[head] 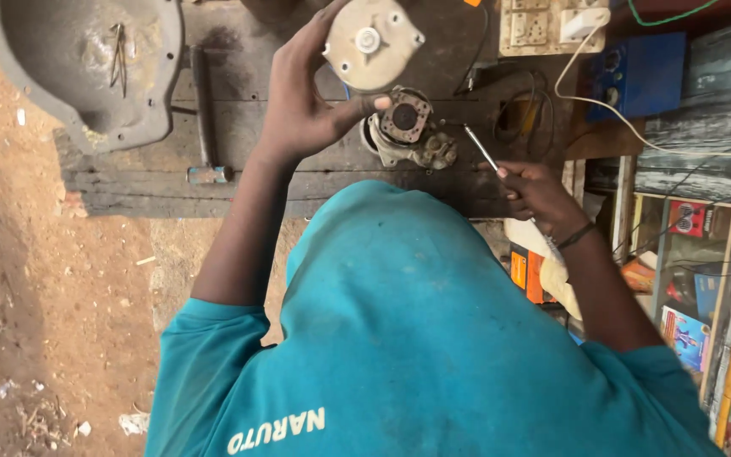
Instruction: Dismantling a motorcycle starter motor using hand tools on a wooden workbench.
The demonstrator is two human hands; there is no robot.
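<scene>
My left hand (298,106) is raised over the wooden bench (213,190) and grips a round, pale metal end cover (371,41) with a hub in its middle. Just below it on the bench stands a dirty motor part (408,129) with its open end facing up. My right hand (541,190) is to the right of that part and holds a thin metal screwdriver (480,147), whose tip points up and left toward the part without touching it. My teal shirt fills the lower frame.
A hammer (203,114) lies on the bench left of my left arm, beside a large grey metal casing (86,72). A white socket board (543,25), blue box (640,72) and white cable (628,123) sit at back right. Shelves with boxes (687,279) stand at right, dirt floor (44,296) at left.
</scene>
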